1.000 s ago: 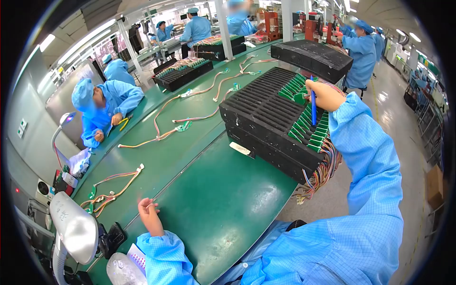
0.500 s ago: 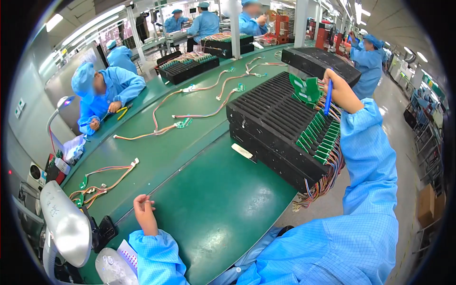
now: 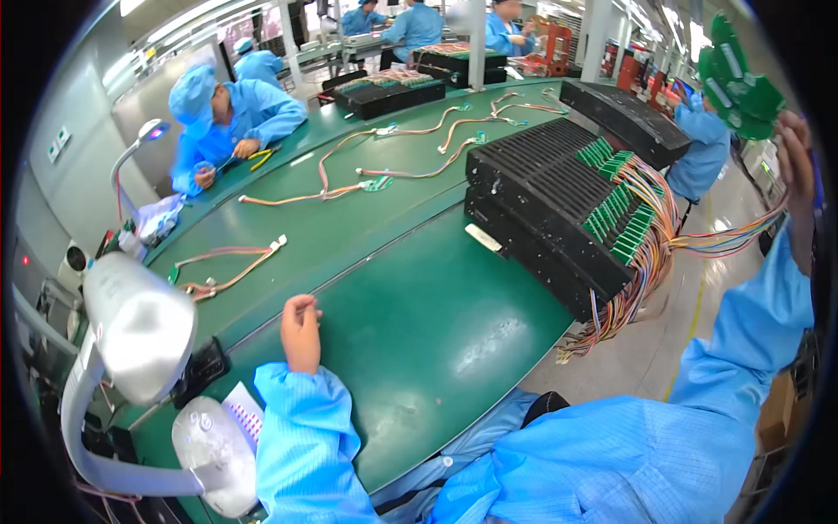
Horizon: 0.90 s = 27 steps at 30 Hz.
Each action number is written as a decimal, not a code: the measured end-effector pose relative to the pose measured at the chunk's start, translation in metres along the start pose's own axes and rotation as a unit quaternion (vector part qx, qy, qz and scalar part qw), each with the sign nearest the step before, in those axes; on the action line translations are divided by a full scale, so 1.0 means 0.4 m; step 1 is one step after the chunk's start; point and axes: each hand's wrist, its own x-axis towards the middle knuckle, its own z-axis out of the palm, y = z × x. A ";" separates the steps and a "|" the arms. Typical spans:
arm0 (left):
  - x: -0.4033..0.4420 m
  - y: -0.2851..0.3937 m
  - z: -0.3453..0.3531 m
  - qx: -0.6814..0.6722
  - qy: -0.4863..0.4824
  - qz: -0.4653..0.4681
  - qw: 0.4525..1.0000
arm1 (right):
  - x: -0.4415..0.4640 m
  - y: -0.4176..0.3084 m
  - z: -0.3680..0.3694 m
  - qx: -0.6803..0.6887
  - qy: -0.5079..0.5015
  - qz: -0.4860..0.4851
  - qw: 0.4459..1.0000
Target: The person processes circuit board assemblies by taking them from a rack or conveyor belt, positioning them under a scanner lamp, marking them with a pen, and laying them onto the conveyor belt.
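My right hand (image 3: 796, 166) is raised at the far right, closed on a bunch of green circuit boards (image 3: 740, 83) fanned above the fingers. Coloured wires (image 3: 729, 240) run from near that hand to the wire bundle at the rack. A bit of something blue shows beside the palm, mostly hidden. Below and to the left stands the slotted black rack (image 3: 524, 162), with several green boards (image 3: 620, 218) upright in its slots. Over the green bench my left hand (image 3: 302, 334) hovers with curled fingers, nothing visible in them.
Wired boards (image 3: 375, 183) lie on the green belt (image 3: 288, 223) beyond the bench. A desk lamp (image 3: 140, 327) stands at left. Another person (image 3: 236, 118) works across the belt with yellow-handled pliers (image 3: 262, 157). A second black rack (image 3: 624, 118) is behind the first.
My right hand has lifted the circuit boards away from the rack, up and to the right, with wires trailing. My left hand's fingers have curled closer together. The camera view has shifted.
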 end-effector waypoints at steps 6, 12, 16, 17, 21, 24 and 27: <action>-0.004 -0.013 -0.008 0.034 -0.005 0.044 0.998 | 0.049 -0.174 0.070 0.121 0.034 0.050 0.991; -0.010 -0.034 -0.012 0.037 -0.021 0.053 0.998 | 0.003 0.000 -0.095 0.068 0.070 0.076 0.992; -0.014 -0.016 -0.012 0.055 -0.033 0.052 0.997 | -0.007 -0.011 -0.188 0.077 0.199 0.183 0.960; -0.016 -0.012 -0.012 0.056 -0.032 0.048 0.997 | -0.013 0.009 -0.250 0.092 0.193 0.190 0.958; -0.012 -0.020 -0.009 0.050 -0.034 0.034 0.998 | -0.028 0.001 -0.322 0.116 0.187 0.206 0.953; -0.013 -0.017 -0.010 0.050 -0.030 0.033 0.998 | -0.038 -0.082 -0.147 0.148 0.189 0.224 0.944; -0.019 -0.004 -0.013 0.049 -0.029 0.028 0.998 | -0.051 -0.126 -0.029 0.298 0.108 0.250 0.915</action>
